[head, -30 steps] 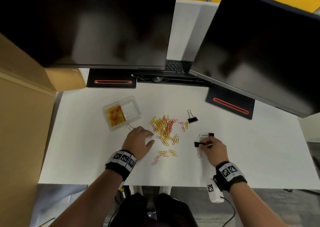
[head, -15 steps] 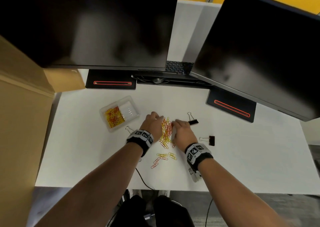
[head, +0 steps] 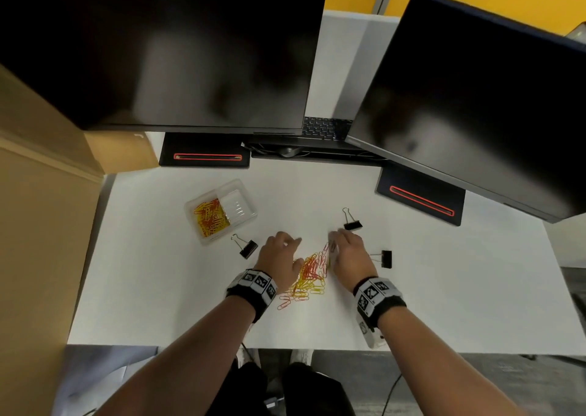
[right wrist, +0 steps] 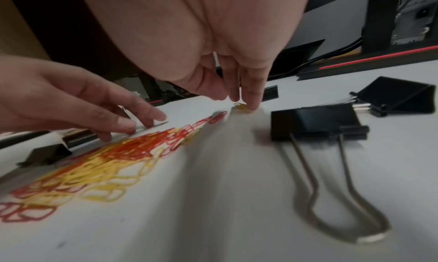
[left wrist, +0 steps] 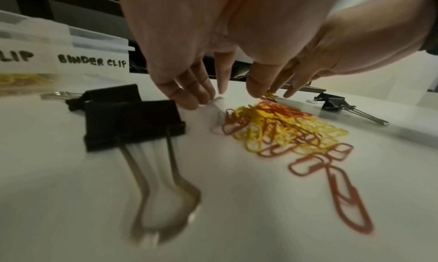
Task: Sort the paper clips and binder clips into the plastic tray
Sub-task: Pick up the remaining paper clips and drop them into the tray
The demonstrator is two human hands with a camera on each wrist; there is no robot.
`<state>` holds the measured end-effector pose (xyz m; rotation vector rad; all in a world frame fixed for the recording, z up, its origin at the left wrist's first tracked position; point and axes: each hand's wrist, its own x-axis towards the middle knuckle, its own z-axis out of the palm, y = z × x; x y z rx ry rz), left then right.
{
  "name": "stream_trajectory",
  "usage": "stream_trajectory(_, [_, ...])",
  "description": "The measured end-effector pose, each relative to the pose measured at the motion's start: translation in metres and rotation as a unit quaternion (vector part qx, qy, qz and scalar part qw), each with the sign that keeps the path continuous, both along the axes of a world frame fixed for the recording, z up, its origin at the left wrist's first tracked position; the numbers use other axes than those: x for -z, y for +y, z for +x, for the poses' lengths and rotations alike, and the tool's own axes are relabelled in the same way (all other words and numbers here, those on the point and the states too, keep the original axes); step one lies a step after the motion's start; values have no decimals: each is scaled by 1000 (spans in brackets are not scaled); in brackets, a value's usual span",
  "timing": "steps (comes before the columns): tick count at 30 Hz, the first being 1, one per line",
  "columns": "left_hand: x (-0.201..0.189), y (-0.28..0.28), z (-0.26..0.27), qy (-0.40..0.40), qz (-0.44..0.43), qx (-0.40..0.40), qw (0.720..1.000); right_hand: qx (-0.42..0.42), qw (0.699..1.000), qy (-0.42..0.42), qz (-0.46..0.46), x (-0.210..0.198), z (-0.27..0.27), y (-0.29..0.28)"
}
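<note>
Red and yellow paper clips (head: 310, 273) lie in a narrow heap between my two hands. My left hand (head: 280, 252) flanks the heap on its left, its straight fingers (left wrist: 189, 99) touching the table. On the right, my right hand (head: 347, 251) has straight fingertips (right wrist: 249, 99) pressing a yellow clip (right wrist: 242, 107). Neither hand holds anything. The clear plastic tray (head: 241, 190) stands at the back left, with paper clips in its left compartment and the "BINDER CLIP" side (left wrist: 92, 61) bare. Three black binder clips lie loose: one by the tray (head: 248, 248), one beyond my right hand (head: 352, 225), one to its right (head: 384, 258).
Two dark monitors (head: 177, 51) overhang the back of the white desk (head: 444, 289), their black bases (head: 206, 155) on it. A cardboard box (head: 38, 225) walls off the left side. The desk's front edge runs just under my wrists.
My right hand let go of the binder clip it held and came left. Both hands now flank the paper clips, which lie gathered into a tighter heap.
</note>
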<state>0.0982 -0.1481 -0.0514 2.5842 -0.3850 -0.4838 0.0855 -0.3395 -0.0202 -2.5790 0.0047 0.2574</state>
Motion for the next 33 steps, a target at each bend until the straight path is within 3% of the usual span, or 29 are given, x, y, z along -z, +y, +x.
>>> stream_trajectory(8, [-18, 14, -14, 16, -9, 31, 999, -82, 996, 31, 20, 11, -33, 3])
stream_trajectory(13, [-18, 5, -32, 95, 23, 44, 994, -191, 973, 71, -107, 22, -35, 4])
stream_trajectory(24, [-6, -5, -18, 49, -47, -52, 996, -146, 986, 4, -84, 28, -17, 13])
stream_trajectory(33, [-12, 2, -9, 84, -118, -149, 978, 3, 997, -9, 73, 14, -16, -4])
